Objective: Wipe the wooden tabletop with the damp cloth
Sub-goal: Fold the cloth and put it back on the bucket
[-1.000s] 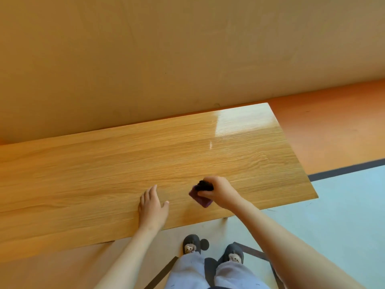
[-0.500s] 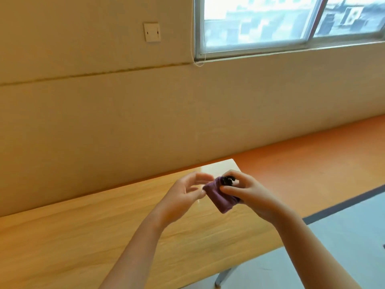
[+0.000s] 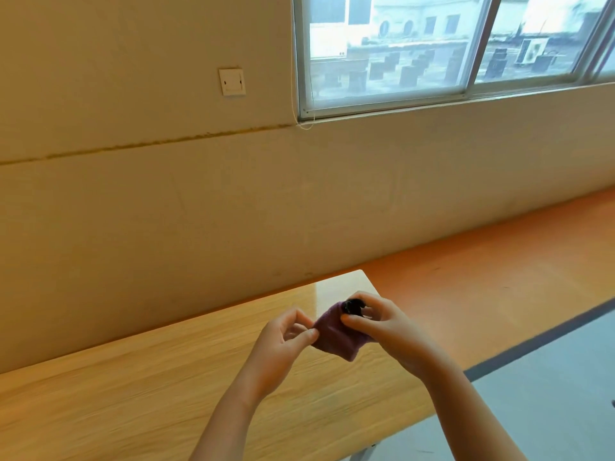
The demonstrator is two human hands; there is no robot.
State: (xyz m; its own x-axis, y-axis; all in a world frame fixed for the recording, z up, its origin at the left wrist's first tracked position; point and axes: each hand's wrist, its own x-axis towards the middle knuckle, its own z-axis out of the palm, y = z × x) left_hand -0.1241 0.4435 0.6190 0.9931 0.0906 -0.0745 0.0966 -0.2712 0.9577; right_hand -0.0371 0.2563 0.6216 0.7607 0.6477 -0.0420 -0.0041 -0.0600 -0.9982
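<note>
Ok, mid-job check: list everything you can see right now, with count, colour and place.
cloth: one, purple, bunched, held above the tabletop between both hands
small black item: one, at the cloth's top; cannot tell what it is
tabletop: one, light wood, against the wall
wall plate: one, white, left of the window
window: one, grey frame, upper right
floor: orange strip, dark line, pale grey area
left hand: pinching the cloth's edge
right hand: gripping the cloth
</note>
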